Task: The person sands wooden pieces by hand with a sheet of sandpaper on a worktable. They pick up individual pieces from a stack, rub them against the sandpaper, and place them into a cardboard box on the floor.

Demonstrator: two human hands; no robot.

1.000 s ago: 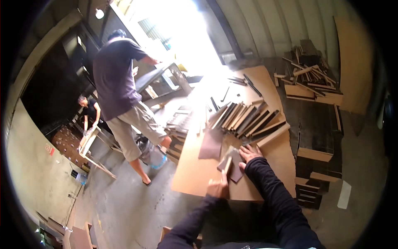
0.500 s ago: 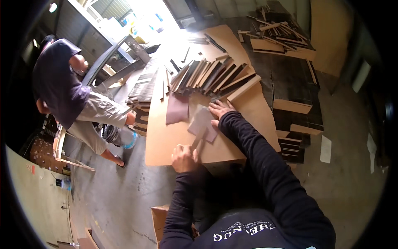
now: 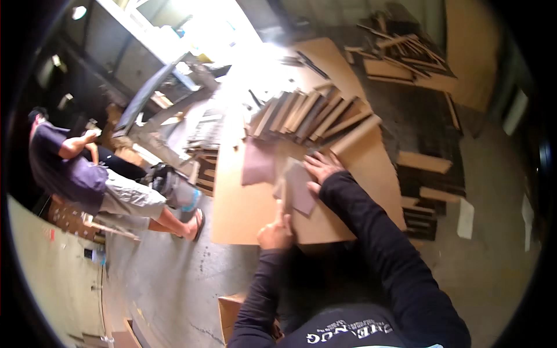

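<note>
My left hand (image 3: pixel 275 233) is closed on the near end of a narrow wooden strip (image 3: pixel 284 200). The strip lies over a mauve sheet (image 3: pixel 303 194) that looks like sandpaper; motion blur softens its far end. Fingers spread, my right hand (image 3: pixel 323 166) rests at the right edge of that sheet. A second mauve sheet (image 3: pixel 258 162) lies to the left on the brown board (image 3: pixel 232 223). Just beyond both hands, several dark-faced wooden strips (image 3: pixel 304 116) are fanned out in a row.
More cut strips (image 3: pixel 406 49) are heaped on dark stacked boards (image 3: pixel 409 116) to the right. At left a person (image 3: pixel 75 165) in shorts stands near a clear bin (image 3: pixel 185 197). An open cardboard box (image 3: pixel 230 313) sits by my left forearm.
My left hand and the wooden strip have turned more upright over the sheet. The view has shifted a little. The other person has moved left and turned, with their hands raised in front.
</note>
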